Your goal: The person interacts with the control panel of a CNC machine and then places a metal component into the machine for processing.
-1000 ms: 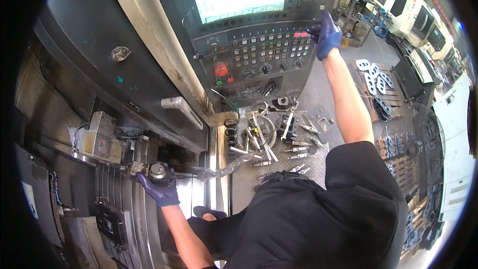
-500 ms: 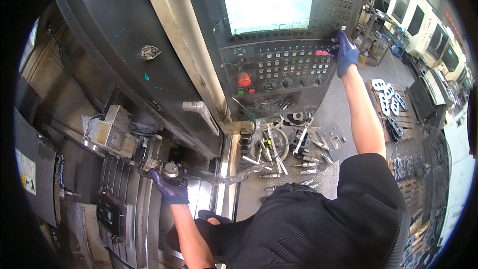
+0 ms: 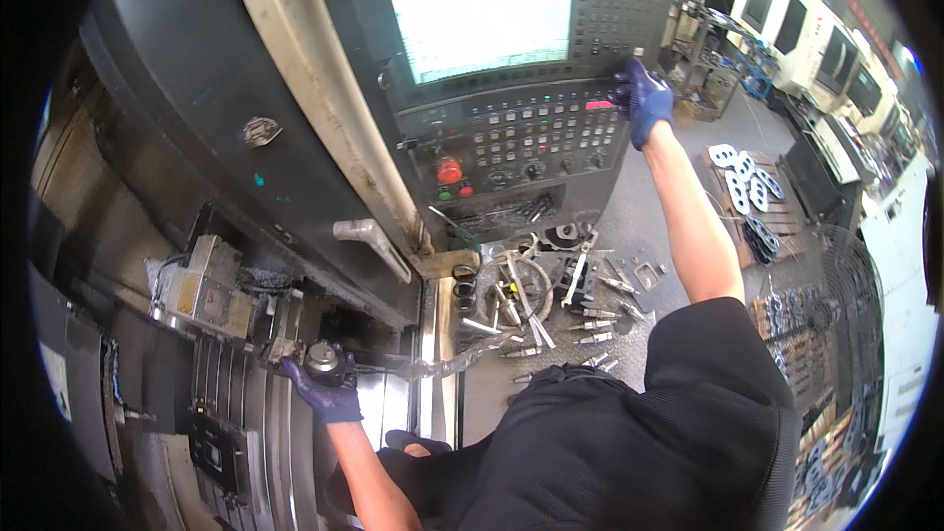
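My left hand, in a dark blue-purple glove, is closed round a handheld control pendant with a round silver dial. A plastic-wrapped cable runs off to the right of the pendant. Beside it lies the slotted metal machine table. My right hand, gloved alike, reaches out to the right edge of the machine's control panel. Its fingers are apart and rest by the pink-red keys, with the thumb up towards the bright screen's lower right corner. Nothing is held in it.
A dark machine door with a pale handle stands left of the panel. Below the panel, tool holders, wrenches and rings lie on a metal surface. White flat parts lie on a pallet at right, near a fan.
The view has shifted, so the panel and both hands appear further left. My left hand stays on the pendant, and my right hand stays at the panel's edge.
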`<state>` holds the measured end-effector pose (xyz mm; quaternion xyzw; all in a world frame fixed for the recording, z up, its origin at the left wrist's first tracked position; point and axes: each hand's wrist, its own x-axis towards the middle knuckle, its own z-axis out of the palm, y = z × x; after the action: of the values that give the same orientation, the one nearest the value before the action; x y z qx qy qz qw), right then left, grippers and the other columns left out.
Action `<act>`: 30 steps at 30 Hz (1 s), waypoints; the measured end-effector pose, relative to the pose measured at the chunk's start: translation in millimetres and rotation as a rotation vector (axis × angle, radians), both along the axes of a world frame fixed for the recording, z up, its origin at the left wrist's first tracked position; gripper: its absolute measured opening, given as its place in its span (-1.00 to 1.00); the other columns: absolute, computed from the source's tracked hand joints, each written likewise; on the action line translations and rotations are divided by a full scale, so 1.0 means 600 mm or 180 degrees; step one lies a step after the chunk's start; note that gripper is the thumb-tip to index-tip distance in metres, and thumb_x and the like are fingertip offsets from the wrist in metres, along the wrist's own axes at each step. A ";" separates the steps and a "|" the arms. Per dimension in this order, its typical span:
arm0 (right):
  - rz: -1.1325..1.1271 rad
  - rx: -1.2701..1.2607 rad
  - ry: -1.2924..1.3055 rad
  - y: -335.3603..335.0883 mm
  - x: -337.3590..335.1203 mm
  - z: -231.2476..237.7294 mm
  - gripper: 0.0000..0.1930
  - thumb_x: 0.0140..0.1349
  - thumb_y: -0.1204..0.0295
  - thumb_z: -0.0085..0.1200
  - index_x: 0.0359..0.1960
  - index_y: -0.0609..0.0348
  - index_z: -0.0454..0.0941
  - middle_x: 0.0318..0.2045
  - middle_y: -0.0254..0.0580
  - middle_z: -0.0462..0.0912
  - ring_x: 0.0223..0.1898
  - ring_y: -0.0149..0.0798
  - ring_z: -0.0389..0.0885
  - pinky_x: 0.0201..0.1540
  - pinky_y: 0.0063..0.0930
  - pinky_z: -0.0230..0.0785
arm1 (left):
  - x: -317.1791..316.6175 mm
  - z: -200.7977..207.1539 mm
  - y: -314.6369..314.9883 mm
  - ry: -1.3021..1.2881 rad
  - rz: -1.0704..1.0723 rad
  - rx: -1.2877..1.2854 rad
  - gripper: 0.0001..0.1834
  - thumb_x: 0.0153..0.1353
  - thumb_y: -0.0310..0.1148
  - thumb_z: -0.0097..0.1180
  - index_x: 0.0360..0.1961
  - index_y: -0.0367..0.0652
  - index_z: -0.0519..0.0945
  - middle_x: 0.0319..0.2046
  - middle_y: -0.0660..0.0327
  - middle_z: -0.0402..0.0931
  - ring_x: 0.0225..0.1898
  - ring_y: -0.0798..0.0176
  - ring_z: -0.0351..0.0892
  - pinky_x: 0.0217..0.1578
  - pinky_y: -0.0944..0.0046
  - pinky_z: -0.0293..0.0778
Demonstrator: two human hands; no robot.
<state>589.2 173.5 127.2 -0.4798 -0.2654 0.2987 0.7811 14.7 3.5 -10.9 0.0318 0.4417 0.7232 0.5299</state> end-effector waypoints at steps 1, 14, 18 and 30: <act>0.0052 -0.0015 0.0065 0.000 -0.004 0.006 -0.67 0.25 0.14 0.21 -0.22 0.19 0.60 -0.48 -0.21 0.65 -0.61 -0.32 0.58 -0.54 -0.43 0.50 | -0.007 -0.002 -0.001 0.0027 -0.0084 0.0066 -0.40 0.11 0.34 0.06 -0.04 0.13 0.51 -0.26 0.26 0.58 -0.26 0.17 0.54 -0.16 0.02 0.41; -0.0192 0.0169 -0.0849 0.000 -0.037 0.108 -0.62 0.10 0.18 0.37 -0.28 0.28 0.66 -0.52 -0.23 0.63 -0.65 -0.43 0.47 -0.63 -0.51 0.33 | 0.005 0.016 -0.008 0.0075 -0.0066 0.0049 -0.49 0.20 0.27 0.02 -0.10 0.12 0.54 -0.27 0.24 0.60 -0.31 0.18 0.58 -0.33 0.14 0.54; -0.0159 0.0053 -0.0757 0.003 -0.031 0.105 -0.61 0.13 0.11 0.33 -0.31 0.25 0.66 -0.55 -0.25 0.62 -0.69 -0.39 0.48 -0.66 -0.52 0.25 | 0.009 0.023 -0.013 0.0043 -0.0048 0.0012 -0.49 0.20 0.27 0.01 -0.09 0.12 0.54 -0.27 0.25 0.60 -0.31 0.17 0.58 -0.33 0.15 0.55; -0.0042 0.0083 -0.0701 0.012 -0.026 0.101 -0.60 0.11 0.13 0.36 -0.29 0.27 0.65 -0.51 -0.23 0.62 -0.65 -0.36 0.50 -0.60 -0.49 0.38 | 0.001 0.012 -0.013 0.0017 0.0056 0.0070 -0.44 0.19 0.29 0.01 -0.07 0.07 0.53 -0.29 0.19 0.59 -0.33 0.12 0.58 -0.33 0.12 0.53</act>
<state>573.3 180.6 187.7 -0.5012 -0.3503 0.2356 0.7554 15.0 -4.6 -3.8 0.0357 0.4353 0.7326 0.5221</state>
